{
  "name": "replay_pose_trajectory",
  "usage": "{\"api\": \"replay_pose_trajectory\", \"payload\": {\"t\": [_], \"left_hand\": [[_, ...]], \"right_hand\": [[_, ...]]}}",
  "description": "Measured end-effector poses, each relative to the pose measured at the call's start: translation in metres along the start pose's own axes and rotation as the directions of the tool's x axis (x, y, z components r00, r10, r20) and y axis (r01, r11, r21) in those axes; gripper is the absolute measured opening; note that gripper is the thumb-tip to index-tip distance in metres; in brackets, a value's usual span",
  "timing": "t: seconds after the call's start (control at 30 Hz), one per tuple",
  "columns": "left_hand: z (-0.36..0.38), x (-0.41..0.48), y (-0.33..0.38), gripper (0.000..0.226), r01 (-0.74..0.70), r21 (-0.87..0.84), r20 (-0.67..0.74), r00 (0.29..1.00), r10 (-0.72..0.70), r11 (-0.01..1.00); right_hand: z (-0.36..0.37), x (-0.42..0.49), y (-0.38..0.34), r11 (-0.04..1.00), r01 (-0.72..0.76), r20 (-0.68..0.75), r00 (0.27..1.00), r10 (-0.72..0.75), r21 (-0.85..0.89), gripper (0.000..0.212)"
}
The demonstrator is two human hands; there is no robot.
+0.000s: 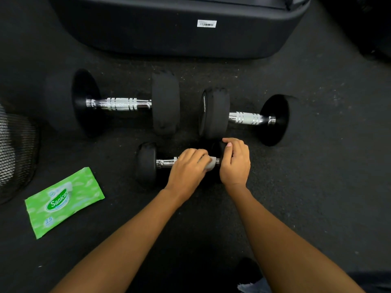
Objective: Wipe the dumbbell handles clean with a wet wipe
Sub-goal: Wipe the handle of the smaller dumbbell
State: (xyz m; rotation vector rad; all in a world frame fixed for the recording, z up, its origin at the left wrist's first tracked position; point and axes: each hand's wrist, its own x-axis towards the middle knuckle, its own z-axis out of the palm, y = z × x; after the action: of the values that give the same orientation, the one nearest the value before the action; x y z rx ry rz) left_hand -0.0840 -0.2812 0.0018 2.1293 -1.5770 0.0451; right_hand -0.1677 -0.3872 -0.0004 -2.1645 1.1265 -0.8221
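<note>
Three black dumbbells with chrome handles lie on the dark rubber floor. The small dumbbell (146, 163) is nearest me. My left hand (187, 169) wraps its handle with a white wet wipe (211, 163) pressed against the chrome. My right hand (234, 163) grips the small dumbbell's right weight head, which it mostly hides. The large dumbbell (120, 104) lies at the back left, and a medium dumbbell (247, 118) at the back right; neither is touched.
A green wet wipe pack (63, 203) lies on the floor at the front left. A black mesh basket (14, 153) stands at the left edge. A big black machine base (179, 28) fills the back. A shoe tip (248, 269) shows near the bottom.
</note>
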Motion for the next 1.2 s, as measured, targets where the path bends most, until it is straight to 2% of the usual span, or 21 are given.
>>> {"api": "replay_pose_trajectory", "payload": {"t": [0.1,0.27,0.4,0.57,0.63,0.73,0.87,1.07,1.2], "left_hand": [[0.004,0.008,0.007,0.012,-0.001,-0.004,-0.002,1.0,0.001,1.0],[-0.003,0.009,-0.008,0.027,0.011,-0.06,0.122,0.993,-0.003,0.998],[-0.01,0.009,-0.023,0.033,0.18,-0.065,0.227,0.961,-0.161,0.982],[-0.013,0.029,-0.011,0.036,0.267,0.114,0.357,0.888,-0.29,0.957],[-0.012,0.034,-0.002,0.035,0.247,0.14,0.384,0.879,-0.282,0.959],[-0.004,0.036,0.01,0.035,0.18,0.118,0.374,0.903,-0.212,0.976],[-0.008,0.033,-0.003,0.039,0.207,0.023,0.384,0.901,-0.2,0.978],[-0.017,0.037,-0.007,0.046,0.307,0.136,0.458,0.824,-0.335,0.942],[-0.01,0.039,0.006,0.04,0.216,0.066,0.438,0.871,-0.223,0.974]], "right_hand": [[0.0,0.0,0.001,1.0,0.003,0.008,1.0,-0.003,-0.002,0.038],[0.0,0.0,0.001,1.0,0.002,0.007,1.0,-0.002,0.0,0.039],[0.0,0.0,0.0,1.0,-0.007,0.009,1.0,0.007,-0.002,0.038],[0.0,0.0,0.0,1.0,0.0,0.001,1.0,0.0,0.003,0.039],[0.0,0.0,0.0,1.0,0.01,-0.003,1.0,-0.01,0.001,0.04],[0.0,0.001,0.001,1.0,0.025,0.0,1.0,-0.025,-0.004,0.04],[0.0,0.001,0.001,1.0,0.017,0.002,1.0,-0.017,0.0,0.04],[0.0,0.0,0.0,1.0,0.01,0.003,1.0,-0.01,-0.003,0.038],[-0.001,0.0,0.001,1.0,0.018,0.005,1.0,-0.018,0.003,0.039]]}}
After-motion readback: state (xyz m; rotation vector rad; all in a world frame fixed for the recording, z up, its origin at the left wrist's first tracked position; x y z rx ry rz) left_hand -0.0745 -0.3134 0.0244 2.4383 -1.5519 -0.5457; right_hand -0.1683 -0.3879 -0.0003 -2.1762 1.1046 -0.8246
